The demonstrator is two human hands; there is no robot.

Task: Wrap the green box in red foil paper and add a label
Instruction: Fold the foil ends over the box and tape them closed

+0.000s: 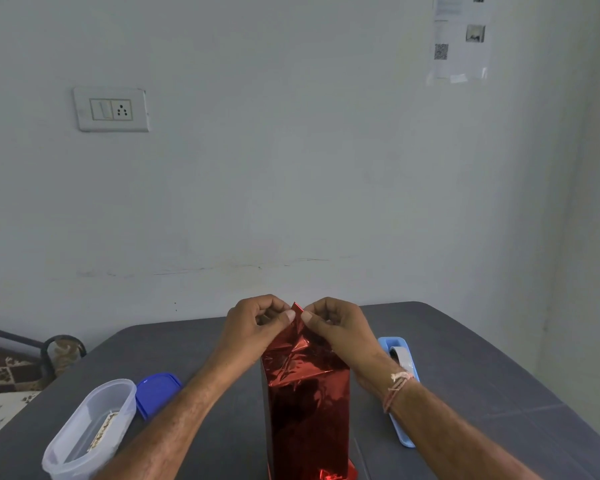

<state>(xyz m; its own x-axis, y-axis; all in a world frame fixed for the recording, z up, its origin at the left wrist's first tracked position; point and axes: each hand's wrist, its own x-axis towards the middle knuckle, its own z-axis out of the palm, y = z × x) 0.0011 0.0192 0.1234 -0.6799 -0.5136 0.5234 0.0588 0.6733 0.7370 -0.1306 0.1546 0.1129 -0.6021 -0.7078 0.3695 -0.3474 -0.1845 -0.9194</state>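
We're closing the top end right now: left hand [257, 322] and right hand [336, 327] are both pinching the red foil paper [305, 393] flap's point, with the wrapped box standing on the table [465, 375] right below the grip. Next we're probably folding it down; tape dispenser [400, 362] is sitting just right of it.

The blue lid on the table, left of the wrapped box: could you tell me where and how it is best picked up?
Grip the blue lid by its far right rim, coming from above. It lies flat and apart from the box, but its near left edge tucks behind the clear container.
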